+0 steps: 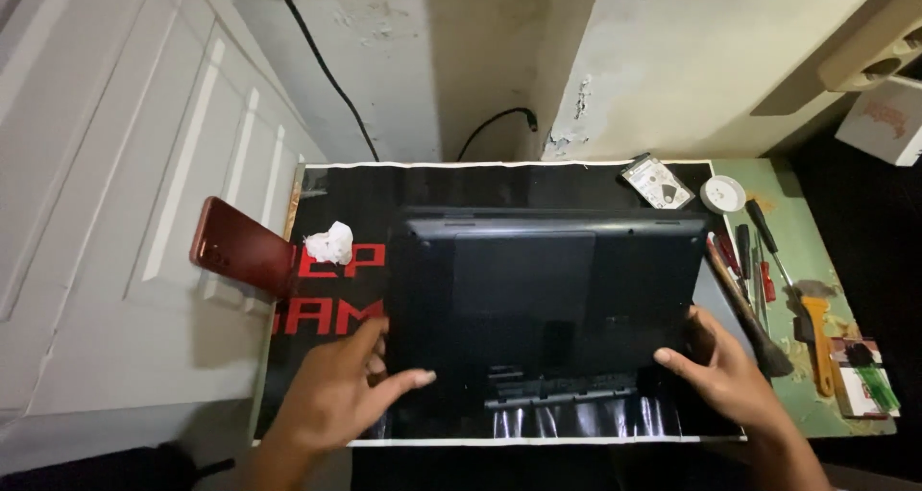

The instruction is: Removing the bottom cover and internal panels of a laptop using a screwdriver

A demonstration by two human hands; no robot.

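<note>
My left hand (336, 395) rests on the near left corner of the black laptop (543, 308), thumb on its underside, other fingers curled around the edge: the grip is closed on the laptop. My right hand (730, 376) clasps the near right corner the same way, thumb on top.

The laptop lies bottom side up on the black mat (336, 193) with red lettering, centred on the tabletop (816, 251), long side parallel to the near edge.

Crumpled white tissue (331, 243) on the mat, near the left edge. A reddish phone (242, 248) juts out past the tabletop's left edge, tilted.

Far right corner: bare hard drive (657, 183), just beside it a round white tape roll (722, 194).

Along the right edge: screwdrivers (754, 251), a brush (744, 308), an orange-handled scraper (816, 337), lying side by side, close to my right hand.
</note>
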